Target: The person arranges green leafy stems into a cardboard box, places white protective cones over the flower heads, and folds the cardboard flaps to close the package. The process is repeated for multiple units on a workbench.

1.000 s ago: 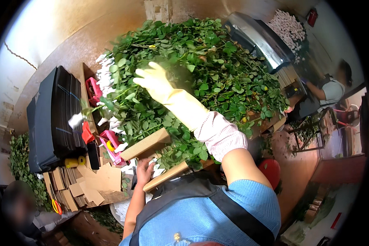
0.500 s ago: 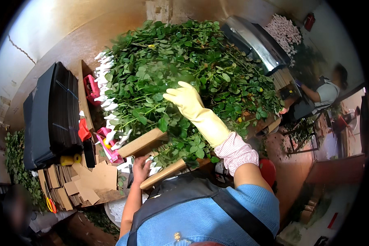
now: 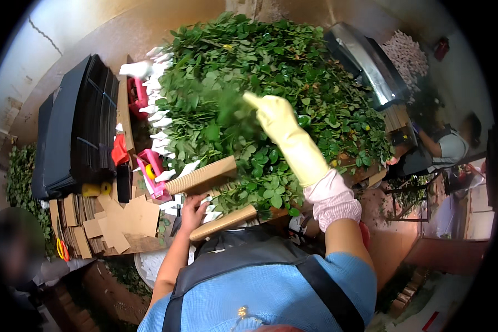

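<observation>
A wide heap of leafy green rose stems (image 3: 315,94) covers the table, with white-sleeved flower heads (image 3: 159,119) lined up along its left side. My right hand (image 3: 271,110), in a long yellow rubber glove, is over the middle of the heap. Its fingers are closed on a leafy rose stem (image 3: 232,108), which is blurred by motion; a white-sleeved head (image 3: 135,69) juts out to the left. My bare left hand (image 3: 193,212) is low at the near edge, fingers curled against white-sleeved buds (image 3: 210,214) between two corrugated cardboard pieces (image 3: 205,173). Its fingertips are partly hidden.
Black folded cartons (image 3: 80,127) stand stacked at left, with cardboard pieces (image 3: 130,224) and orange-handled scissors (image 3: 62,249) nearby. Pink holders (image 3: 155,171) sit beside the heap. Another person (image 3: 448,146) is at far right, and a blurred one (image 3: 16,243) at lower left.
My right hand has moved slightly up and right, its fingers now closed on a stem. A white-sleeved head now juts out at upper left. My left hand stays by the buds. The view has shifted.
</observation>
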